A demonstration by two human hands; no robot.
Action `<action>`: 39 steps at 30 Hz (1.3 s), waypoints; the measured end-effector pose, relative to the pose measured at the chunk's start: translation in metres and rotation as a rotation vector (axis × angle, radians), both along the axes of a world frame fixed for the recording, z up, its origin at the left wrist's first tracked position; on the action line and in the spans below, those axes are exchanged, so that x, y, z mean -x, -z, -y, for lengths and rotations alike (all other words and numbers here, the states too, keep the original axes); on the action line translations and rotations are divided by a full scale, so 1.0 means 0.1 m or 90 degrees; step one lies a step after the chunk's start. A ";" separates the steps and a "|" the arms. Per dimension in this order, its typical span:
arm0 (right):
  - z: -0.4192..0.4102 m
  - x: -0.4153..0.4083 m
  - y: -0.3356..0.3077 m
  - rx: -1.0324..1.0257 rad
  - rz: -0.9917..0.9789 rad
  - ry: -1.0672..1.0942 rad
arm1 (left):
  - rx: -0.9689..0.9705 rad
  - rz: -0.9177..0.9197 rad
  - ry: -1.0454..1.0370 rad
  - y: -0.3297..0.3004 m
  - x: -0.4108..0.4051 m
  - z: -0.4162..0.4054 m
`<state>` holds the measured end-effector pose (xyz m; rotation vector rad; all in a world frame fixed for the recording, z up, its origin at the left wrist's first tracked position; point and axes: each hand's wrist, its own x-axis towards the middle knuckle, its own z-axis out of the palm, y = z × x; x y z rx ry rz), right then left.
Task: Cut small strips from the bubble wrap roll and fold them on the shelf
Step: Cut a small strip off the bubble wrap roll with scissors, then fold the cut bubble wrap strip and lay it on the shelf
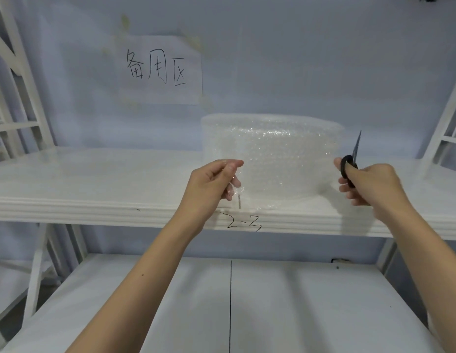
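Note:
A fat roll of clear bubble wrap point(272, 154) stands upright on the white shelf point(94, 189), right of centre. My left hand point(211, 182) pinches the loose end of the wrap at the roll's lower left, near the shelf's front edge. My right hand point(369, 184) holds black-handled scissors point(351, 159) just right of the roll, blades closed and pointing up. The scissors do not touch the wrap.
A paper sign with handwritten characters point(158, 70) is stuck on the wall above the shelf. "2-3" point(244, 222) is written on the shelf's front edge. A lower white shelf point(298, 301) lies beneath my arms. White frame posts point(25, 85) stand at both sides.

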<state>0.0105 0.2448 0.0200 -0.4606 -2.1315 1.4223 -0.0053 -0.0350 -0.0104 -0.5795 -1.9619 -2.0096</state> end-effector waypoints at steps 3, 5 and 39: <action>-0.17 0.07 0.00 -0.052 0.072 0.031 | 0.001 0.001 0.004 0.01 0.02 0.00; -0.25 0.14 -0.01 -0.119 0.137 0.048 | 0.004 0.003 0.010 0.01 0.02 0.01; 2.02 -0.11 -0.16 -0.321 -0.045 -0.326 | 0.020 0.001 0.030 0.03 0.61 0.78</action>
